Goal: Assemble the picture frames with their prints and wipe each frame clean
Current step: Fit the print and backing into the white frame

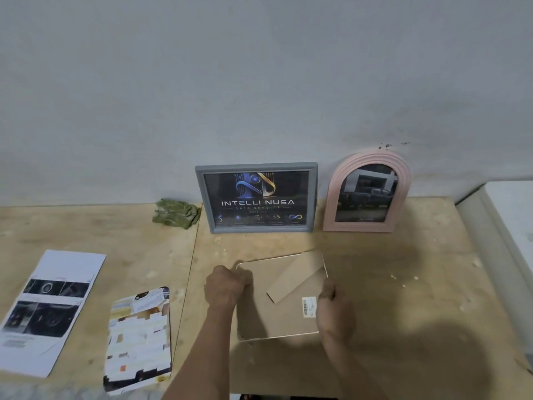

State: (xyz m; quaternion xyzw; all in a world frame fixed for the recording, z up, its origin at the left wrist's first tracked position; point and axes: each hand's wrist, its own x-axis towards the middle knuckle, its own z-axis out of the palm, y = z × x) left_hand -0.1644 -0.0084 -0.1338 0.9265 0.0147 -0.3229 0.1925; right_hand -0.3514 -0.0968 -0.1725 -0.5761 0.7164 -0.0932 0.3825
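**Third frame face-down on the table, back panel under both hands**

The gold frame [281,298] lies face-down at the near centre of the table [403,269], its cardboard easel stand [297,277] lying flat across the back. Your left hand [226,287] has its grip curled over the frame's upper left edge. Your right hand [331,307] is on the right edge, fingers bent against the rim; whether that grip pinches the edge or only rests on it cannot be told.

Judgement: you are seating or freeing the backing. Keep the frame flat, work the retaining tabs evenly from both sides, and avoid levering on the easel stand, which looks likely to crease. Keep fingertips off the glass side, since wiping follows.

Two frames stand against the wall: the grey frame [256,197], print fitted, and the pink arched frame [367,194], holding a dark photograph. The green cloth [177,212] lies just left of the grey frame.

Legible writing: the grey frame's print reads "INTELLI NUSA" with "DATA SERVICE" beneath. A barcode sticker [308,306] sits on the gold frame's back; its text is too small to read. The printed sheet [49,310] and the rounded print [138,339] at left carry text, none legible
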